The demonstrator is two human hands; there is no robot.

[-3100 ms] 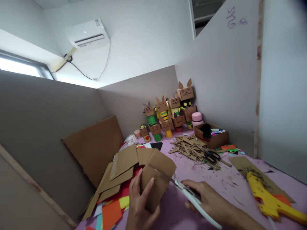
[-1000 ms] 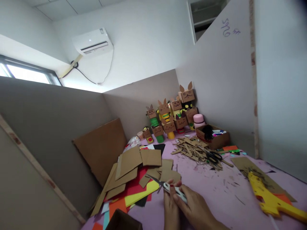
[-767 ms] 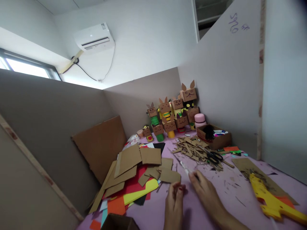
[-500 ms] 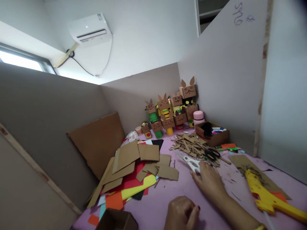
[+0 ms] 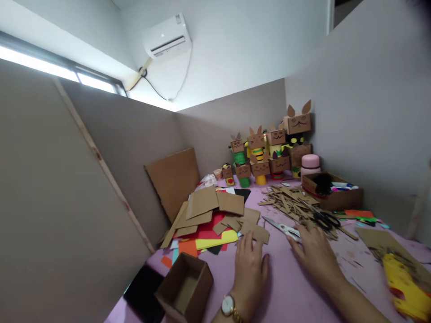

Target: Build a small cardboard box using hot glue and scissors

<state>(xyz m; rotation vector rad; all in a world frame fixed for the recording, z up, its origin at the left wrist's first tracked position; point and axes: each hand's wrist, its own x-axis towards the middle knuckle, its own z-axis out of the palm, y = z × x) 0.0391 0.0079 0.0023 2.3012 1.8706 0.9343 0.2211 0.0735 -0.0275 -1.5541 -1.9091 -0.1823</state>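
Observation:
My right hand is at the handles of white-handled scissors, thumb on the near side and fingers curled over the far side. The scissors lie low over the table, blades pointing left toward the cardboard pieces. My left hand, with a gold watch on its wrist, lies palm down with fingers stretched out. Its fingertips reach the near edge of a cut cardboard piece and hold nothing. To its left stands an open cardboard box, with a black flat-looking thing beside it.
Stacked cardboard and coloured paper lie left of centre. Cardboard scraps and black scissors lie beyond my right hand. A yellow glue gun is at right. Cardboard animal figures and a box of pens stand behind.
My left hand has opened from a curled fist and reached forward to the cardboard. My right hand stays at the scissors. The view has turned left, showing more of the open box.

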